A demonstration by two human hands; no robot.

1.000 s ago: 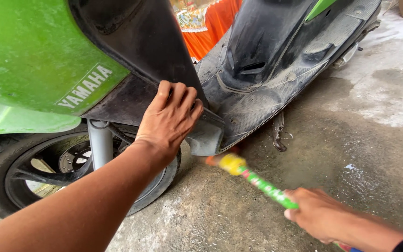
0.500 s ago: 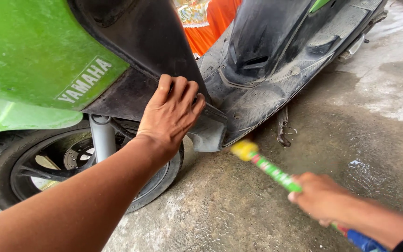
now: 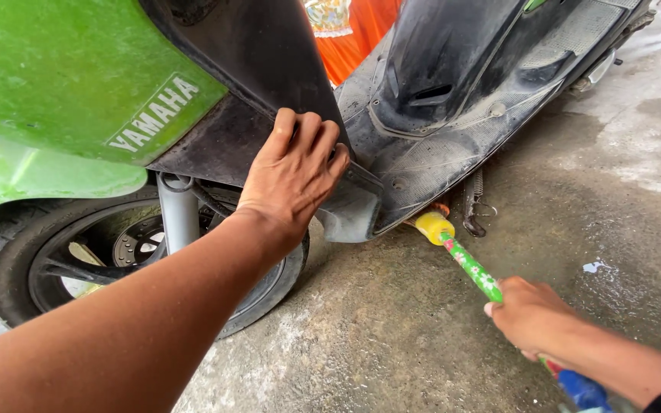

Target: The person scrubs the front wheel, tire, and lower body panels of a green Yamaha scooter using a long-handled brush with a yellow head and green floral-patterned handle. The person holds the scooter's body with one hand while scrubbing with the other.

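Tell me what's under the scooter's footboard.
A yellow brush head on a green stick, held by the right hand, beside the stand. Deeper under the footboard is hidden.

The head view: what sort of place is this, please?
Probably a washing or repair spot for scooters, outdoors or in a garage. A green scooter stands on a wet concrete floor, and the right hand pushes a long-handled brush under its footboard.
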